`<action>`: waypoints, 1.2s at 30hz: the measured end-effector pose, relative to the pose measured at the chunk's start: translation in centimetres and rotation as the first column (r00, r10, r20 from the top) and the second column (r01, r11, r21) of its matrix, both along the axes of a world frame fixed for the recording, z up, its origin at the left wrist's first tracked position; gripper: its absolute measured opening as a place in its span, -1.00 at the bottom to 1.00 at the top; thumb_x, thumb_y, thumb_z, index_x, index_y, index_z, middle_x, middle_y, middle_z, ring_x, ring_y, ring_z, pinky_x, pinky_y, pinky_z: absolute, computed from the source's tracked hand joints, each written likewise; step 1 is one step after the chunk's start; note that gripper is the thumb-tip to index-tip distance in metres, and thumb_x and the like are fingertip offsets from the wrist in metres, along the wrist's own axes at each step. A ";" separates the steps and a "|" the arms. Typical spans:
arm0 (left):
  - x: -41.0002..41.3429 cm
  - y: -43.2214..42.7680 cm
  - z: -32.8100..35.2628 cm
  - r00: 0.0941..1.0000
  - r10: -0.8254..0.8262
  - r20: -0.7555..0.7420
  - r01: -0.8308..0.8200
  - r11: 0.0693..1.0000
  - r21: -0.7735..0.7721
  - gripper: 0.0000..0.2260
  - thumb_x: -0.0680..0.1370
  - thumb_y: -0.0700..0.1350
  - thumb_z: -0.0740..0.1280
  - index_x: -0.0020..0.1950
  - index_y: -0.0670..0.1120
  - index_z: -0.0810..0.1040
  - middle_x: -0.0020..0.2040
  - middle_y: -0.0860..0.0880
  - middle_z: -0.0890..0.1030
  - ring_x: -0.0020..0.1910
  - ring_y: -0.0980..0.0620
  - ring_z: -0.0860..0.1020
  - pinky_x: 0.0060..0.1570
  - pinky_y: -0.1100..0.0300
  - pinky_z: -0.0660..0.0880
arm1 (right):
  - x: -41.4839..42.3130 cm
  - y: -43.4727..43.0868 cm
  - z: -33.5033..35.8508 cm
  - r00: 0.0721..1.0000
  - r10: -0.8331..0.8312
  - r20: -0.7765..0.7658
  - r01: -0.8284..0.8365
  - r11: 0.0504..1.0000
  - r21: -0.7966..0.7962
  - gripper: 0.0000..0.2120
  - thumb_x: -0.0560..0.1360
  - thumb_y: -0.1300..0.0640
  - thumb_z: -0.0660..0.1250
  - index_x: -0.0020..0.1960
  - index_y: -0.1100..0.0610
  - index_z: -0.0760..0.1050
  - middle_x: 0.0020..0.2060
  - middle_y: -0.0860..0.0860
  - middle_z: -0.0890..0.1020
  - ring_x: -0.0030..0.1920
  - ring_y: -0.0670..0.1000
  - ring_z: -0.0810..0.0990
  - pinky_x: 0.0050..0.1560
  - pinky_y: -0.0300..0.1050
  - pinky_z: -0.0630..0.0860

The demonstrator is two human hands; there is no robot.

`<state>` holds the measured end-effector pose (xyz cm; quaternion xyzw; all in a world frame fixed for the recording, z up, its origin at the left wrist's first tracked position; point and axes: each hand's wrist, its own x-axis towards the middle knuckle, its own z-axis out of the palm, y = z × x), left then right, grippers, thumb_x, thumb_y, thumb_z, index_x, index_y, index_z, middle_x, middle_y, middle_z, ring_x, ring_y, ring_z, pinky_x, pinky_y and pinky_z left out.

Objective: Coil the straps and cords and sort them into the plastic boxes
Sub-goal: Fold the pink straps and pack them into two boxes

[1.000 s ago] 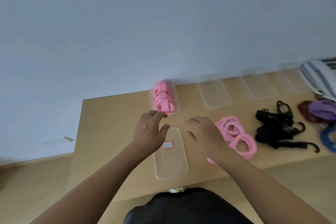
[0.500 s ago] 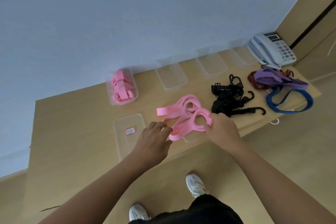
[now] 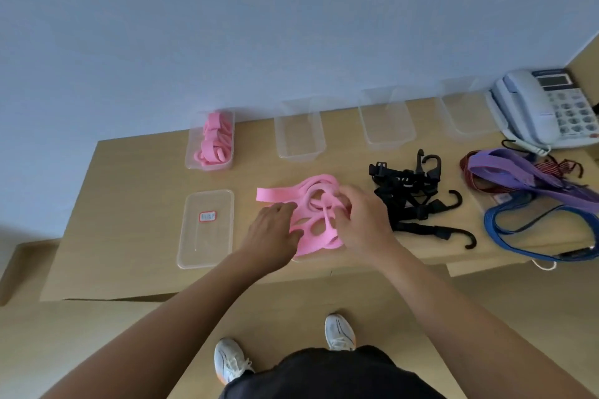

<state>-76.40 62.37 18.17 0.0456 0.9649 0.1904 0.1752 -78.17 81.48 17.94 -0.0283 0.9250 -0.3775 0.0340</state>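
A loose tangle of pink straps [image 3: 316,204] is seen on the wooden table [image 3: 129,204], near its front edge, between an empty clear box with a red label [image 3: 207,246] and a heap of black hooked cords [image 3: 411,201]. The right hand [image 3: 364,223] is blurred; its fingers are curled into the loops and a pink strand is gripped. The left hand [image 3: 274,232] is laid on the tangle's left edge with bent fingers; whether anything is pinched cannot be told. Coiled pink straps are packed in a plastic box [image 3: 194,159] by the wall, and three empty plastic boxes [image 3: 299,152] are lined up to its right. Farther right, a purple strap [image 3: 505,168], a dark red cord [image 3: 466,168] and a blue cord [image 3: 499,233] are piled together, just in front of a white desk telephone [image 3: 525,113]
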 end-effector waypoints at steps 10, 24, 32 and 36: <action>-2.0 1.4 6.5 0.954 0.275 0.119 -0.293 0.772 0.565 -0.91 0.54 -0.18 0.47 0.00 -0.02 0.72 -0.06 0.08 0.74 0.00 0.09 0.67 0.00 0.27 0.53 | -2.8 1.0 10.1 0.997 0.025 -0.075 -0.054 0.909 -0.413 -0.79 0.56 0.38 0.29 -0.02 0.09 0.59 -0.10 0.21 0.61 -0.26 -0.03 0.70 -0.22 -0.27 0.59; -4.6 -0.4 16.5 0.974 0.216 -0.061 -0.073 0.562 0.824 -0.92 0.50 -0.01 0.49 -0.14 0.01 0.73 -0.10 -0.17 0.72 -0.12 -0.07 0.61 0.13 -0.16 0.56 | -5.0 -0.9 22.3 0.880 -0.031 -0.473 -0.187 0.894 -0.407 -0.73 0.54 0.34 0.35 -0.05 -0.05 0.59 -0.09 0.04 0.60 -0.13 0.02 0.70 -0.06 0.08 0.66; -4.5 -0.4 20.2 0.968 0.218 -0.125 0.014 0.449 0.893 -0.88 0.58 -0.12 0.47 -0.10 -0.13 0.73 -0.20 -0.11 0.71 -0.19 -0.01 0.67 -0.08 0.11 0.63 | -3.1 -1.9 24.7 0.630 0.031 -0.776 -0.243 0.957 -0.160 -0.83 0.44 0.35 0.49 -0.02 0.14 0.71 -0.09 -0.02 0.69 -0.07 -0.03 0.66 -0.01 -0.05 0.59; -4.2 -0.9 21.4 0.971 0.203 -0.128 0.046 0.369 0.928 -0.87 0.61 -0.10 0.45 -0.03 -0.15 0.73 -0.12 -0.22 0.70 -0.14 -0.08 0.66 -0.04 0.05 0.65 | -2.4 -2.8 24.6 0.545 0.059 -0.836 -0.205 0.977 -0.065 -0.79 0.39 0.40 0.50 -0.05 0.16 0.72 -0.12 -0.02 0.70 -0.01 0.02 0.65 0.02 -0.07 0.56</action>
